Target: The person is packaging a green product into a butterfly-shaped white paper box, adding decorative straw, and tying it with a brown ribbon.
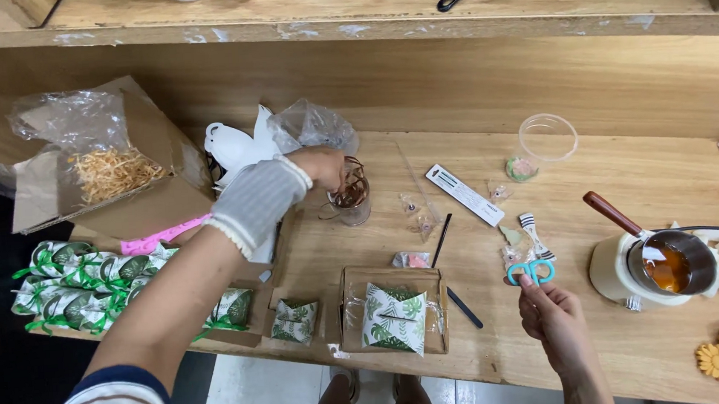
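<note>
Brown cord in a glass cup [352, 198] at 12 o'clock, left hand [321, 167] pinching into it, fingertips hidden, right hand [554, 315] gripping small blue scissors [531, 259], blades hard to make out

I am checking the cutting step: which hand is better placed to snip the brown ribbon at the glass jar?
The right hand: it already holds the small blue scissors. The left hand is at the brown ribbon in the glass jar.

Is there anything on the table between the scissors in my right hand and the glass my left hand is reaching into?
Yes. Between the scissors in the right hand and the glass at the left hand lie a black stick, small clear packets and a white strip, all flat on the table.
</note>
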